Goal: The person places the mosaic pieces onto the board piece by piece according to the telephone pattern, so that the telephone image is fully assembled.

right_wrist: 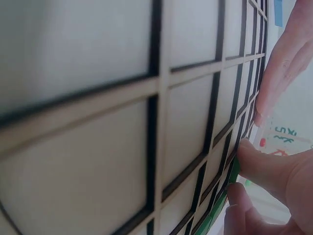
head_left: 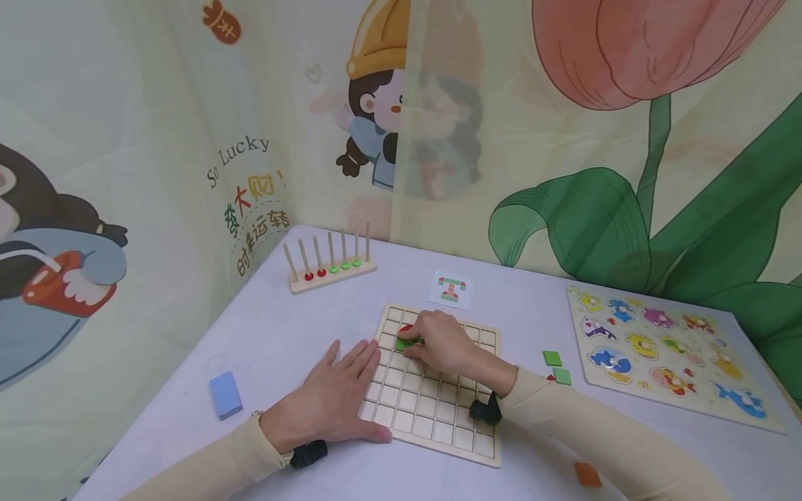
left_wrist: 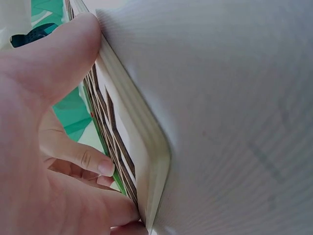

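Note:
A wooden grid board [head_left: 432,407] lies on the table. My left hand [head_left: 335,390] rests against its left side with fingers spread, thumb at the near left corner. In the left wrist view the thumb [left_wrist: 73,44] touches the board's edge. Over the board's upper left part, my right hand [head_left: 441,341] pinches a green square tile [head_left: 403,344] between thumb and fingers. A red piece [head_left: 405,330] shows just beyond that tile, partly hidden by the hand. In the right wrist view, green [right_wrist: 235,170] shows by the thumb at the grid.
A pattern card [head_left: 450,289] lies behind the board. At the back left stands a peg rack [head_left: 332,273] with red and green beads. A blue block [head_left: 225,395] sits left. To the right are green tiles [head_left: 552,358], an orange tile [head_left: 587,474] and an animal puzzle [head_left: 670,355].

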### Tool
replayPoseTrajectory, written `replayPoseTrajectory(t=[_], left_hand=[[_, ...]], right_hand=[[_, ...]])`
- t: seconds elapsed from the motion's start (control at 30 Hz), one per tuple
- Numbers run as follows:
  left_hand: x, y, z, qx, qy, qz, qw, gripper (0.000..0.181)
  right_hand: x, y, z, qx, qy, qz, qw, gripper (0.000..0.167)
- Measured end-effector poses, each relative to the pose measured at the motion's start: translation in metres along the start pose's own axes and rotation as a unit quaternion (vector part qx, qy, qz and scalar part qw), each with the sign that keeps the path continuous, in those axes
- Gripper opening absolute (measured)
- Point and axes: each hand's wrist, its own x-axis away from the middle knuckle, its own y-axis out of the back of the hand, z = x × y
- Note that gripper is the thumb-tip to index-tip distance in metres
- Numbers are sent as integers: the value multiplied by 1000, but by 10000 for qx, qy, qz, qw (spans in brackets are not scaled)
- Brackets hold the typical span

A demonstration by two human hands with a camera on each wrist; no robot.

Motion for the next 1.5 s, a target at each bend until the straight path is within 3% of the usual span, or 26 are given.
replayPoseTrajectory(t=[0.67, 0.87, 1.17, 1.5], left_hand=[[2, -1, 2, 55, -150, -140, 9998, 122], [1, -2, 2, 89, -143, -115, 9998, 121], [2, -2, 1, 58, -122, -214, 9997, 124], [1, -1, 1, 145, -73, -146, 9998, 123]], right_hand=[[0, 0, 0, -147, -159, -115, 9997, 30], [10, 3, -3, 113, -67, -390, 9992, 30], [59, 18, -22, 865, -172, -1071, 9903, 30], [130, 34, -45, 985, -1288, -1117, 9804, 34]])
